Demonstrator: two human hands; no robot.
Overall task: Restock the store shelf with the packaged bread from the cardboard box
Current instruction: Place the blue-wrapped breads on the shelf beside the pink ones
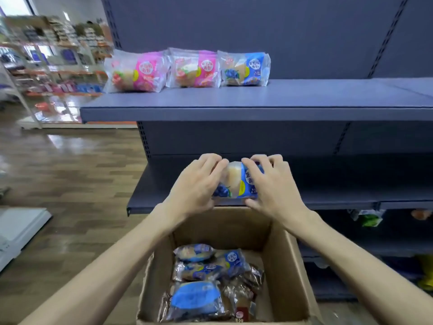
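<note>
A blue-labelled bread pack (236, 181) is held between both hands just above the far edge of the open cardboard box (290, 266). My left hand (196, 184) grips its left end and my right hand (271, 184) grips its right end. Several more wrapped bread packs (199, 277) lie in the bottom of the box. On the upper dark blue shelf (234, 102) stand two pink-labelled packs (138, 71) (194, 69) and one blue-labelled pack (244, 69) in a row at the left.
A lower shelf (339, 184) runs behind my hands, with more goods in the dim levels below it at the right. To the left are wooden flooring, a white fixture (21, 231) and blurred distant store racks.
</note>
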